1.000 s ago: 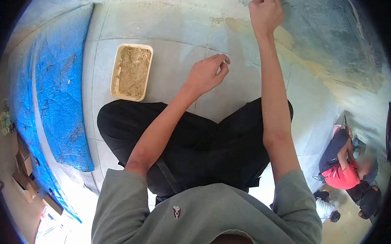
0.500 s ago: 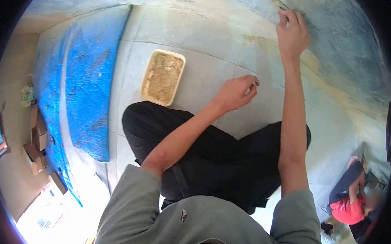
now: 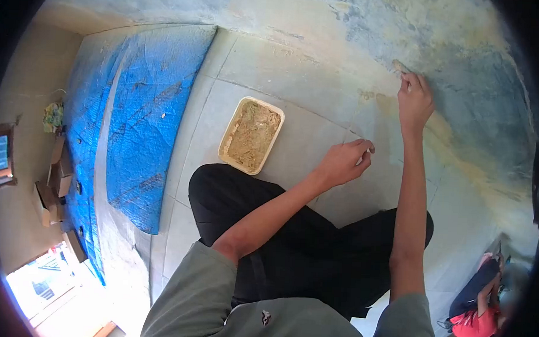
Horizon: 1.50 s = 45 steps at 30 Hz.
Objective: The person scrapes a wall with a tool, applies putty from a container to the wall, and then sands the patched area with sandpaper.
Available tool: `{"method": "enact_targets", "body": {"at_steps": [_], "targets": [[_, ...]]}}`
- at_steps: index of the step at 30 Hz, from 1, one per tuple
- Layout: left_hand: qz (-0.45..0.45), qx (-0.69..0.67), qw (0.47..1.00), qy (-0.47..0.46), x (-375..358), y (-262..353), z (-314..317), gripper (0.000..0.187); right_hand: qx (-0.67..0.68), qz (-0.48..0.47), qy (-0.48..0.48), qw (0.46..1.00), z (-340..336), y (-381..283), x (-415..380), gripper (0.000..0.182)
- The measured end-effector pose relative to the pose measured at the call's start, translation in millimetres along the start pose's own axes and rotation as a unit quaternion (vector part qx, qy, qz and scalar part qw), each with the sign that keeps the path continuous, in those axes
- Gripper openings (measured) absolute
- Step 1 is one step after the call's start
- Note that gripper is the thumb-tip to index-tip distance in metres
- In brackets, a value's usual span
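My right hand [image 3: 415, 103] is raised to the stained wall [image 3: 369, 35], its fingers pinched round a small, flat, scraper-like tool [image 3: 399, 66]. The tip of that tool is against or very close to the wall; its handle is mostly hidden by my fingers. My left hand [image 3: 343, 163] hovers over the floor in front of my crossed legs, fingers curled in. A dark spot shows at its fingertips, too small to name. Left of it, a cream rectangular tub [image 3: 225, 137] with brownish, paste-like stuff [image 3: 253, 135] stands on the tiles near my knee.
A blue plastic sheet [image 3: 146, 122] covers the floor at left. Cardboard boxes [image 3: 59, 167] lie along the far left wall. Pale tiles [image 3: 307, 119] meet the wall ahead. A person in a red top [image 3: 475, 325] is at the lower right.
The view has tilted, so wall, tub and sheet appear lower and further right. My right hand stays at the wall with the tool, at a slightly different angle. My left hand keeps its curled pose.
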<state>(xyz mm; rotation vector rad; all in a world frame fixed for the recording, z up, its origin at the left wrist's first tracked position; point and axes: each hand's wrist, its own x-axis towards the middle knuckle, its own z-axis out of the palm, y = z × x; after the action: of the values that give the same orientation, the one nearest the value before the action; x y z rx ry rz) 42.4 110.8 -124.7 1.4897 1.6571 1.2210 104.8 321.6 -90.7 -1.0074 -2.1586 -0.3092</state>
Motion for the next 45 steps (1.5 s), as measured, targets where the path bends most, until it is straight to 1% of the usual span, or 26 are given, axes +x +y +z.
{"method": "enact_targets", "body": {"at_steps": [4,7,9,10,11,12,13,15,16,18,20,21,23,24,26,27,29,30,32,33,35,36,38,42,44,45], "targets": [[-0.009,0.005,1.0,-0.001,1.5,-0.2,-0.7,0.016,0.011,-0.012,0.004,1.0,5.1,-1.2,-2.5,0.006],[-0.011,0.004,1.0,0.008,1.9,0.7,-1.9,0.017,0.022,0.007,-0.001,1.0,3.0,-3.5,-1.0,0.004],[-0.044,-0.029,0.998,0.025,4.9,2.2,-4.5,0.018,0.1,0.059,-0.115,0.987,-3.0,-11.6,2.3,0.004],[-0.039,-0.036,0.998,0.027,5.6,2.1,-5.1,0.018,0.094,0.054,-0.114,0.988,-13.9,-19.5,11.9,0.004],[-0.041,-0.048,0.997,0.049,6.6,1.0,-5.6,0.019,0.107,0.026,0.004,0.994,-31.1,-31.1,28.8,0.004],[-0.045,-0.063,0.995,0.069,5.6,-0.2,-5.2,0.02,0.118,-0.003,0.119,0.986,-46.8,-41.0,44.6,0.005],[-0.042,-0.074,0.994,0.066,4.9,-1.6,-5.1,0.02,0.107,-0.008,0.116,0.987,-61.8,-47.1,59.1,0.005],[-0.057,-0.073,0.993,0.069,5.9,-4.8,-5.2,0.022,0.099,0.003,0.243,0.965,-87.3,-49.6,80.3,0.005],[-0.05,-0.082,0.993,0.062,3.8,-5.3,-3.1,0.022,0.085,0.001,0.245,0.966,-80.6,-36.8,72.4,0.005],[-0.05,-0.071,0.994,0.063,5.4,-6.2,-1.3,0.022,-0.035,0.033,0.068,0.997,-38.9,-0.5,40.5,0.007],[-0.049,-0.075,0.995,0.054,5.6,-3.3,-1.5,0.022,-0.02,0.021,-0.011,1.0,-9.0,8.1,7.8,0.009],[-0.06,-0.076,0.994,0.042,4.9,-2.2,-1.5,0.022,-0.023,0.016,-0.006,1.0,-11.9,-0.4,11.5,0.009],[-0.058,-0.079,0.994,0.046,4.7,-2.9,-1.5,0.022,0.038,0.001,0.026,0.999,-22.1,-23.3,23.3,0.009],[-0.064,-0.079,0.994,0.045,4.7,-4.1,-1.2,0.022,0.037,-0.003,0.026,0.999,-31.2,-27.6,35.5,0.009],[-0.069,-0.085,0.993,0.043,5.5,-4.0,-2.9,0.022,0.081,0.01,0.159,0.984,-52.2,-37.7,58.8,0.009],[-0.072,-0.089,0.993,0.037,5.4,-3.5,-3.3,0.022,0.078,0.011,0.157,0.984,-51.4,-32.5,56.8,0.009],[-0.069,-0.088,0.993,0.035,5.4,-3.2,-1.8,0.02,0.004,0.02,0.125,0.992,-44.0,-15.1,47.6,0.009],[-0.066,-0.087,0.993,0.036,5.4,-2.6,-1.0,0.017,0.001,0.021,0.124,0.992,-33.1,-9.8,36.7,0.009],[-0.063,-0.084,0.994,0.024,5.4,2.3,-4.3,0.014,0.004,0.004,0.036,0.999,-12.4,-9.4,15.4,0.008],[-0.059,-0.08,0.995,0.016,5.3,4.1,-5.0,0.012,0.002,0.004,0.035,0.999,-8.7,-10.1,11.8,0.008],[-0.041,-0.07,0.997,0.019,5.2,0.8,-2.2,0.01,0.034,0.01,-0.005,0.999,-9.6,-20.1,11.8,0.009],[-0.025,-0.058,0.998,0.027,5.1,-1.7,-1.9,0.01,0.033,0.01,-0.005,0.999,-14.0,-17.7,19.5,0.009],[-0.034,-0.067,0.997,0.021,4.8,0.4,-5.2,0.012,0.043,0.027,0.115,0.992,-36.0,-18.2,43.8,0.008],[-0.03,-0.058,0.998,0.004,5.3,-0.1,-0.4,0.02,0.059,0.033,0.131,0.989,-26.5,-3.2,33.9,0.01],[-0.027,-0.054,0.998,0.002,4.3,1.4,0.7,0.024,0.075,0.026,0.06,0.995,-8.8,-6.7,14.3,0.014],[-0.024,-0.047,0.999,0.002,4.5,1.7,0.6,0.029,0.072,0.027,0.061,0.995,-6.7,-5.1,10.8,0.014]]}}
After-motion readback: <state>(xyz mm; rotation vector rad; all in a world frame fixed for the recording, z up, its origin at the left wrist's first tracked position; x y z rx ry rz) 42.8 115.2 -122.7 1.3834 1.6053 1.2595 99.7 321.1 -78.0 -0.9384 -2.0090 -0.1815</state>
